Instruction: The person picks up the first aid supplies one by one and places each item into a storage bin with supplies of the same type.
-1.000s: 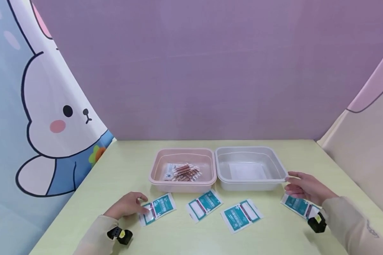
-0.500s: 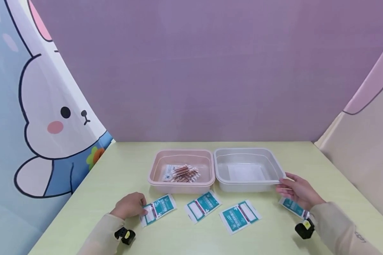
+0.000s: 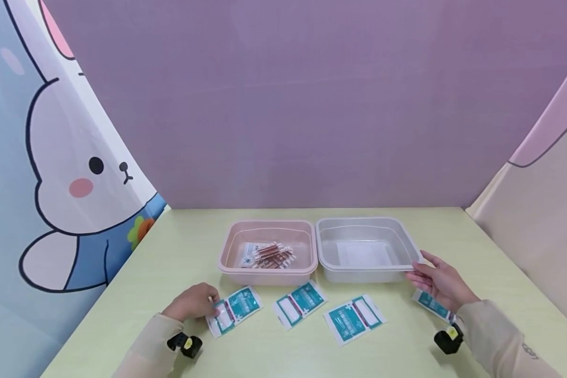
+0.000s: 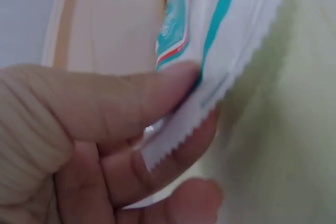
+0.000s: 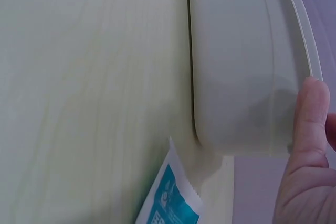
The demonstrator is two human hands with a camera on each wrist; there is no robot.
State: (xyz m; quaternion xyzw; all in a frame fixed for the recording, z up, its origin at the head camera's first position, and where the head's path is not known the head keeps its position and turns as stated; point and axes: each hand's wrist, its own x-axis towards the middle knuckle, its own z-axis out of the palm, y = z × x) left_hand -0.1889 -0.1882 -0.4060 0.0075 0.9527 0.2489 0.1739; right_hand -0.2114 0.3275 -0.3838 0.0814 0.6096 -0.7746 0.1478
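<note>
My left hand [image 3: 195,302] pinches the end of a teal-and-white sachet [image 3: 241,304] at the left of the table. In the left wrist view the sachet's serrated edge [image 4: 173,148] lies between thumb and fingers, and the sachet bends upward. My right hand [image 3: 441,283] grips the front right corner of a white plastic bin [image 3: 368,274]. In the right wrist view the thumb [image 5: 311,119] presses on the bin's rim, with another finger partly seen behind it. Below that hand lies another sachet [image 3: 432,304], partly hidden by the hand and sleeve.
Left of the white bin, touching it, stands a pink bin [image 3: 269,278] with brown-and-white swab sticks [image 3: 275,256] and a small clear packet [image 3: 250,254]. Two more sachets lie in front, one in the middle [image 3: 300,304] and one to its right [image 3: 354,318]. A purple panel [image 3: 312,105] closes the back.
My right hand has moved slightly left and closed onto the white bin's corner. My left hand has kept to the same sachet, whose near end has shifted only slightly.
</note>
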